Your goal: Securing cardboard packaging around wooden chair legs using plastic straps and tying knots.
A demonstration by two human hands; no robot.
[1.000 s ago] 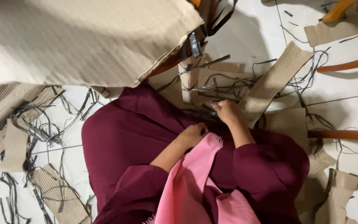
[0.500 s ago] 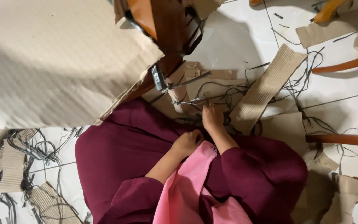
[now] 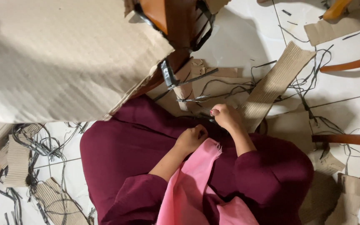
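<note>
I sit on the floor in a maroon garment (image 3: 138, 154) with a pink scarf (image 3: 188, 183) over my lap. My right hand (image 3: 226, 116) is curled at the lap's far edge, its fingertips pinching a thin black strip (image 3: 208, 115) that runs toward a tangle of black strips (image 3: 213, 89). Just beside it, my left hand (image 3: 191, 139) rests on the maroon cloth in a closed fist at the scarf's frayed end. What the fist holds is hidden.
A large corrugated cardboard sheet (image 3: 59, 58) hangs over the upper left. A wooden piece wrapped in black tape (image 3: 176, 21) sits at top centre. Cardboard strips (image 3: 273, 81) and black strips litter the white tile floor (image 3: 238, 41). Wooden chair legs (image 3: 346, 139) lie at right.
The view has swung so the cardboard sheet and taped wooden piece fill more of the top. Both hands have stayed close together at the lap's edge, the right one shifting slightly.
</note>
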